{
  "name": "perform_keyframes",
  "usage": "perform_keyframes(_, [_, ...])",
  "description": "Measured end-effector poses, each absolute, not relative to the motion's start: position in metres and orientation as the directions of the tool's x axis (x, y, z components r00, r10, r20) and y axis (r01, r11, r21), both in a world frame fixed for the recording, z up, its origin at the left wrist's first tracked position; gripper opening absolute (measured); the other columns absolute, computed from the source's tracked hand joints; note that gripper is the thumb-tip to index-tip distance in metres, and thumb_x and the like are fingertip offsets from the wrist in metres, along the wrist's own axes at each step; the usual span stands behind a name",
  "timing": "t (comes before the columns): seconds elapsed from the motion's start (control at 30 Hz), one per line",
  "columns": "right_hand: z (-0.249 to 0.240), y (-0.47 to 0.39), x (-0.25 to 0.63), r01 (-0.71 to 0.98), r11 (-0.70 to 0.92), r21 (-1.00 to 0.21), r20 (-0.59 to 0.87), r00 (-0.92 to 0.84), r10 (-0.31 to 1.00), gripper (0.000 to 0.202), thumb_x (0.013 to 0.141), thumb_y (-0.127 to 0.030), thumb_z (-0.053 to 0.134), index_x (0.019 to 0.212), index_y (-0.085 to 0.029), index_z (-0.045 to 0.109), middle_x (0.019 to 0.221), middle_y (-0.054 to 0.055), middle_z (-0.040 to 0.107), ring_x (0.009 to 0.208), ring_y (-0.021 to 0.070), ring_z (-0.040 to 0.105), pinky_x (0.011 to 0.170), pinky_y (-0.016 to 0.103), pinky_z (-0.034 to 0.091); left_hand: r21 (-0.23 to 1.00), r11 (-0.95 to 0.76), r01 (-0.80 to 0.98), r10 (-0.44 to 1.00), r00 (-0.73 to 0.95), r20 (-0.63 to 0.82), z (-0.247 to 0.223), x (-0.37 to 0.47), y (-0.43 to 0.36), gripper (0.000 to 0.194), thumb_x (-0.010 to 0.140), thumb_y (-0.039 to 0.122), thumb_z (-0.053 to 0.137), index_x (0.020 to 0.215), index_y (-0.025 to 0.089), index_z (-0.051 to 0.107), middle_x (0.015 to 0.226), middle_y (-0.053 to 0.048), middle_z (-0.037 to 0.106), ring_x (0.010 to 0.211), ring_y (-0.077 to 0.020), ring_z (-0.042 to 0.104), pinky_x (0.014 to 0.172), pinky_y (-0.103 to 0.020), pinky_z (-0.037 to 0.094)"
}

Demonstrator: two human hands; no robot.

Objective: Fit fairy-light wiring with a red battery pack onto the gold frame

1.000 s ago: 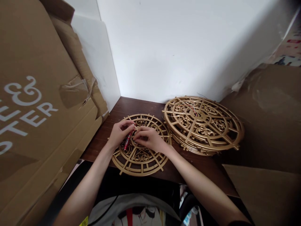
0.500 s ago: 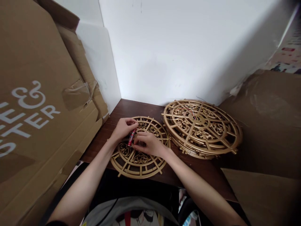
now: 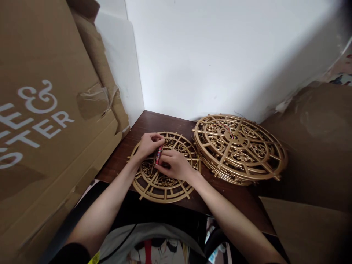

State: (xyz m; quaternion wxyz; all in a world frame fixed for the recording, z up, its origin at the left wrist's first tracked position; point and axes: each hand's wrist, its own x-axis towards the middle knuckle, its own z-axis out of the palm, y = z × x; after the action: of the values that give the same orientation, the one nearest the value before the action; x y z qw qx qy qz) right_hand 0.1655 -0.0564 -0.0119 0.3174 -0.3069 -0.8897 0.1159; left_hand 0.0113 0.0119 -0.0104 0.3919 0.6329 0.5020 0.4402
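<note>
Over the near gold openwork disc [image 3: 165, 200], which lies flat on the table, both hands meet at a small red printed cylinder, battery-like in size [image 3: 158, 155]. My left hand [image 3: 149, 145] pinches its upper end between thumb and fingers. From the right, my right hand [image 3: 176, 164] is closed at its lower end, fingertips against it. The cylinder stands tilted, its top leaning right. Part of the disc's middle is hidden beneath my hands. Thin yellow wire [image 3: 198, 157] shows at the disc's right edge.
A stack of similar gold discs [image 3: 239, 146] stands at the right, with coloured wires on top. A large cardboard box [image 3: 55, 146] closes off the left, and more cardboard [image 3: 316, 146] the right. The dark brown table [image 3: 165, 119] meets a white wall [image 3: 192, 66] behind.
My right hand has closed in on the cylinder's lower end. The cylinder stands a little steeper. The whole view has shifted slightly.
</note>
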Motion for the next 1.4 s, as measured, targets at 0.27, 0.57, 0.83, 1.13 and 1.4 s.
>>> perform_keyframes(0.27, [-0.013,-0.057,0.164,0.464,0.802,-0.377,0.485,-0.638,0.597,0.014,0.086,-0.025,0.056,0.072,-0.02,0.057,0.074,0.001,0.061,0.07,0.0142,0.054,0.067,0.027,0.037,0.951,-0.164,0.261,0.986,0.086,0.146,-0.01,0.009,0.01,0.021,0.063,0.032,0.071,0.07,0.012,0.068,0.053,-0.002,0.063,0.048,-0.0118,0.054,0.047,-0.022,0.04])
perform_keyframes(0.57, [-0.016,-0.057,0.159,0.528,0.738,-0.42,0.487,-0.554,0.675,0.017,0.082,-0.024,0.06,0.067,-0.019,0.055,0.069,0.0,0.059,0.066,0.0127,0.052,0.068,0.026,0.036,0.905,-0.205,0.374,0.979,0.059,0.197,-0.013,0.01,0.012,0.019,0.063,0.03,0.067,0.067,0.013,0.07,0.052,0.0,0.061,0.048,-0.0117,0.051,0.05,-0.023,0.038])
perform_keyframes(0.83, [-0.024,-0.058,0.153,0.616,0.678,-0.401,0.496,-0.476,0.726,0.01,0.076,-0.022,0.065,0.068,-0.019,0.06,0.069,0.0,0.059,0.062,0.0129,0.049,0.062,0.026,0.03,0.836,-0.275,0.475,0.954,0.028,0.298,-0.012,0.014,0.008,0.012,0.065,0.025,0.062,0.065,0.014,0.068,0.051,0.002,0.058,0.048,-0.0107,0.049,0.052,-0.023,0.038])
perform_keyframes(1.13, [-0.006,-0.053,0.169,0.285,0.635,-0.718,0.411,-0.561,0.718,0.016,0.086,-0.028,0.061,0.073,-0.018,0.063,0.074,0.0,0.061,0.066,0.0119,0.052,0.064,0.024,0.04,0.932,-0.243,0.269,0.97,0.062,0.235,-0.011,0.01,0.004,0.018,0.067,0.031,0.068,0.069,0.013,0.065,0.054,0.001,0.061,0.048,-0.0106,0.051,0.049,-0.022,0.04])
perform_keyframes(1.4, [-0.008,-0.042,0.173,0.276,0.469,-0.839,0.437,-0.173,0.883,0.017,0.084,-0.034,0.063,0.08,-0.018,0.068,0.082,0.003,0.064,0.065,0.0119,0.052,0.06,0.024,0.041,0.974,-0.214,0.075,0.956,0.223,0.193,0.0,0.003,-0.007,0.025,0.069,0.035,0.072,0.077,0.013,0.065,0.061,0.0,0.064,0.052,-0.0104,0.055,0.05,-0.02,0.042])
